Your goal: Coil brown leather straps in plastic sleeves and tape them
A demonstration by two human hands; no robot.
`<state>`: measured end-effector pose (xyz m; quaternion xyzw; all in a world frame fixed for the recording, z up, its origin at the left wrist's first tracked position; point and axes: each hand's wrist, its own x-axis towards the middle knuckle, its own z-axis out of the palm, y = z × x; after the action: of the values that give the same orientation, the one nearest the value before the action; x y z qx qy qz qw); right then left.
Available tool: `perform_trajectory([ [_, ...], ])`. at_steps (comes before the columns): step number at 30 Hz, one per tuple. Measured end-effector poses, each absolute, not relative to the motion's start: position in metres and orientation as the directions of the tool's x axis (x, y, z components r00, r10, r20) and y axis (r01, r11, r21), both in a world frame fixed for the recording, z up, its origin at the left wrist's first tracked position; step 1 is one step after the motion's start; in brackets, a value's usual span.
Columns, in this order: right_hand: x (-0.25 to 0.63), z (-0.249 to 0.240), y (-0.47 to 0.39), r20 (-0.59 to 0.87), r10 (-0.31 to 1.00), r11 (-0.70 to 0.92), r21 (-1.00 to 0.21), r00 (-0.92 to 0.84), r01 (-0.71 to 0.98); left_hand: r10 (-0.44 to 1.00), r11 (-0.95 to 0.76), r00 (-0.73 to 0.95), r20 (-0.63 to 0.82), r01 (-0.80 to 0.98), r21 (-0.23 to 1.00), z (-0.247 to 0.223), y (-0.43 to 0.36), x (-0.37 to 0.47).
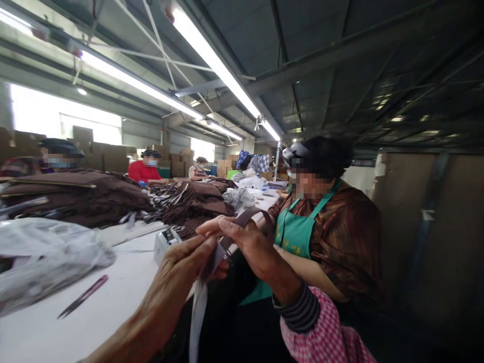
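Observation:
In front of me, my left hand (187, 262) pinches a brown fabric strap (216, 259) between thumb and fingers. The strap runs up between both hands and arcs in a loop behind my right hand (251, 239). My right hand reaches in from the right, its fingers closed around the strap close to my left fingertips; part of that grip is hidden. A pale strip (198, 322) hangs below my left hand. Scissors with a pink handle (85, 295) lie on the white table (124, 302) to the left. A small white device (164, 242) sits just beyond my left hand.
Piles of brown fabric pieces (75, 194) cover the table's far part. Clear plastic bags (45, 257) lie at the left. A co-worker in a green apron (297, 229) sits close on my right. Other people work across the table, and a large cardboard box (404, 227) stands far right.

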<state>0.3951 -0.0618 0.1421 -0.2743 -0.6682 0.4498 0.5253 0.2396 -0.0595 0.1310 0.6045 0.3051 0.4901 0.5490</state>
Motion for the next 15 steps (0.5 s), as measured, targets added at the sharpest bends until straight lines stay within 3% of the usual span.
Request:
perform_trajectory([
  [3, 0.386, 0.144, -0.051, 0.431, 0.825, 0.429, -0.899, -0.366, -0.092, 0.917, -0.264, 0.230, 0.324, -0.256, 0.930, 0.137, -0.051, 0.245],
  [6, 0.391, 0.145, -0.027, 0.403, 0.881, 0.303, -0.882, -0.247, -0.361, 0.931, -0.326, 0.084, 0.356, -0.248, 0.912, 0.120, -0.043, 0.243],
  [9, 0.400, 0.150, -0.005, 0.315, 0.945, 0.225, -0.825, -0.092, -0.519, 0.951, -0.278, 0.080, 0.298, -0.199, 0.940, 0.097, -0.040, 0.235],
  [12, 0.395, 0.156, 0.000, 0.395, 0.914, 0.321, -0.842, -0.090, -0.434, 0.941, -0.250, 0.194, 0.278, -0.154, 0.956, 0.099, -0.042, 0.228],
  [15, 0.374, 0.156, -0.005, 0.393, 0.860, 0.312, -0.910, -0.326, -0.273, 0.923, -0.306, 0.178, 0.343, -0.203, 0.930, 0.130, -0.042, 0.229],
])
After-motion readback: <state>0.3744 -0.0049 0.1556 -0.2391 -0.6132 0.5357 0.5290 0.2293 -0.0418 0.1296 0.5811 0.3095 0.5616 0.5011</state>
